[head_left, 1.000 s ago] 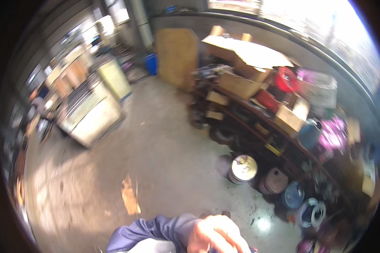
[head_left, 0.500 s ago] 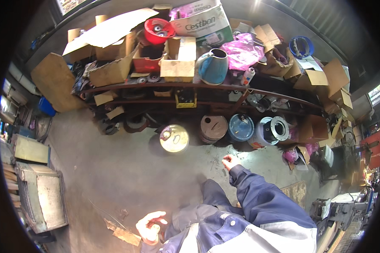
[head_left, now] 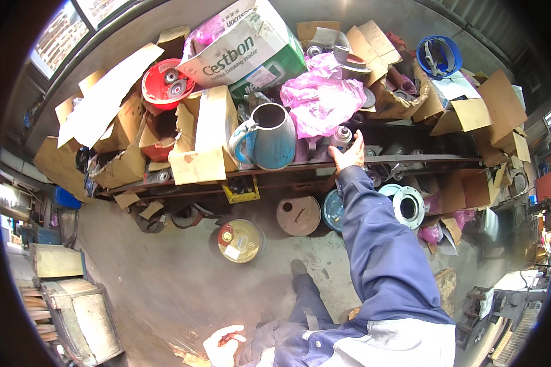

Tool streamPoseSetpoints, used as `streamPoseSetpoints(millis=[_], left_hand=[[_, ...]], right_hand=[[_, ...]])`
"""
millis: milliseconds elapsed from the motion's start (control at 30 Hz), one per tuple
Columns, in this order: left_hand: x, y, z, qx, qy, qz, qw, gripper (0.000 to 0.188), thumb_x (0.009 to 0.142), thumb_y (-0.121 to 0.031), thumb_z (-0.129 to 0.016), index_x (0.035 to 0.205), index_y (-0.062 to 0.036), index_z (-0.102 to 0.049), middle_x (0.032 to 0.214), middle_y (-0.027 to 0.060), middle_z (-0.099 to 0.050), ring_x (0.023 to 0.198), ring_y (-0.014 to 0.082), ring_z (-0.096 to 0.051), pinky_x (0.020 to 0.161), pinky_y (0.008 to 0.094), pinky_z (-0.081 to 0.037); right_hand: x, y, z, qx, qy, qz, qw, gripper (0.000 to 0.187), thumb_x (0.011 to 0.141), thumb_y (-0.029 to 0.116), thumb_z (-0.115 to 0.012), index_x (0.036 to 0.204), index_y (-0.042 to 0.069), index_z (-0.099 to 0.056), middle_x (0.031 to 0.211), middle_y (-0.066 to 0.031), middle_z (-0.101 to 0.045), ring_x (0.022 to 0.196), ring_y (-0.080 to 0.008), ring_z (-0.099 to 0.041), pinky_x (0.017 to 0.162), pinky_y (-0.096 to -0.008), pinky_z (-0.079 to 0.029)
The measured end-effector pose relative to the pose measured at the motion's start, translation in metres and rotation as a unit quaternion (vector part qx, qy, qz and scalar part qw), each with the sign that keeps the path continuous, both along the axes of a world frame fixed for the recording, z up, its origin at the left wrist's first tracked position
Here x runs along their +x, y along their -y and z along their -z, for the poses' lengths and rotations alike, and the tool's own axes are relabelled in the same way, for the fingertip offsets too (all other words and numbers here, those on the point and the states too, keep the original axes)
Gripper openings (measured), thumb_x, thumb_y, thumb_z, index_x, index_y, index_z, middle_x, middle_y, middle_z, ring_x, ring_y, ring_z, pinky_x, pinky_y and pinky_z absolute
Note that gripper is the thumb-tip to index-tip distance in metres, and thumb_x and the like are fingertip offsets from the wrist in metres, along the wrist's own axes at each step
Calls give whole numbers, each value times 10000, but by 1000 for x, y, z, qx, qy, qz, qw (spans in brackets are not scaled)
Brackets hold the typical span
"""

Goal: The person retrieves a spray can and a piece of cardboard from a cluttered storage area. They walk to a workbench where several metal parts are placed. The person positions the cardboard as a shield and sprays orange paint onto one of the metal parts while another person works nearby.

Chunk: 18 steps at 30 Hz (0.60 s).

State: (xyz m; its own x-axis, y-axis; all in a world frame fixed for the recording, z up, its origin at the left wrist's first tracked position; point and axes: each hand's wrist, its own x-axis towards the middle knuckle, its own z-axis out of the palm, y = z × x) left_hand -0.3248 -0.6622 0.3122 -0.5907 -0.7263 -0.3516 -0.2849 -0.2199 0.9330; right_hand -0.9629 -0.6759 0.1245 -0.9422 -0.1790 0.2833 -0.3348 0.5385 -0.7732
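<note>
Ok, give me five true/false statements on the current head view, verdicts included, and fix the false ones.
1. The right hand is at a small can by the shelf edge. True.
2. The blue jug stands left of the large pink bag. True.
3. The left hand grips the blue jug. False: it is near the picture's lower edge, with nothing visible in it.
4. The red bucket is empty. False: round metal parts lie in it.
5. The gold-topped drum stands on the floor. True.
</note>
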Motion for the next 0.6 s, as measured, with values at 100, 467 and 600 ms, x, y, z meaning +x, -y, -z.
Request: streamPoseSetpoints(millis=[100, 467, 600], left_hand=[[-21, 13, 0, 6, 17, -6, 1000, 291, 986, 20, -641, 1262, 88, -703, 1202, 185, -763, 903, 207, -735, 838, 324, -585], [-69, 82, 9, 94, -28, 67, 993, 264, 911, 109, -636, 1167, 115, -701, 1133, 231, -777, 900, 245, -779, 845, 343, -611], [-79, 124, 3, 96, -50, 205, 973, 264, 955, 83, -651, 1214, 96, -702, 1179, 192, -777, 954, 196, -758, 891, 317, -605]], right_hand=[[-16, 18, 13, -29, 23, -21, 999, 1009, 713, 229, -941, 1560, 120, -403, 1457, -190, -601, 1346, -384, -589, 1153, -462, -460], [111, -88, -104, -116, -101, -56, 986, 747, 768, 156, -888, 1410, 57, -518, 1262, -192, -695, 1154, -337, -710, 1020, -449, -557], [198, -125, -181, -84, -78, -44, 992, 748, 718, 168, -898, 1358, 25, -540, 1228, -127, -651, 1053, -268, -681, 1014, -420, -549]])
